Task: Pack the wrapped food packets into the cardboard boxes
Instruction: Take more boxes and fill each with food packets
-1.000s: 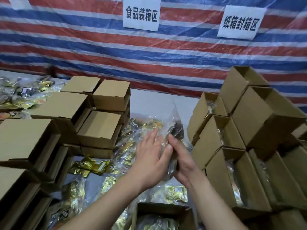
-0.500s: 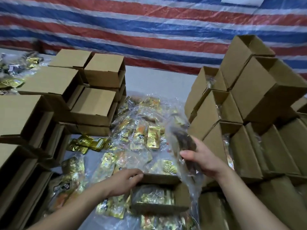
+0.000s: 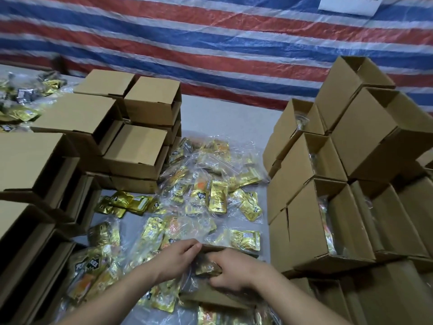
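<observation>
Stacked closed cardboard boxes (image 3: 77, 113) occupy the left of the worktop (image 3: 225, 118), beside loose wrapped food packets (image 3: 210, 191) spread across its middle. At near centre, the left hand (image 3: 178, 256) rests curled fingers on the far rim of an open cardboard box (image 3: 218, 299), while the right hand (image 3: 234, 269), its grip curled, presses a clear bag of packets (image 3: 207, 268) down into that box. Open, filled boxes (image 3: 311, 221) stand stacked at right.
</observation>
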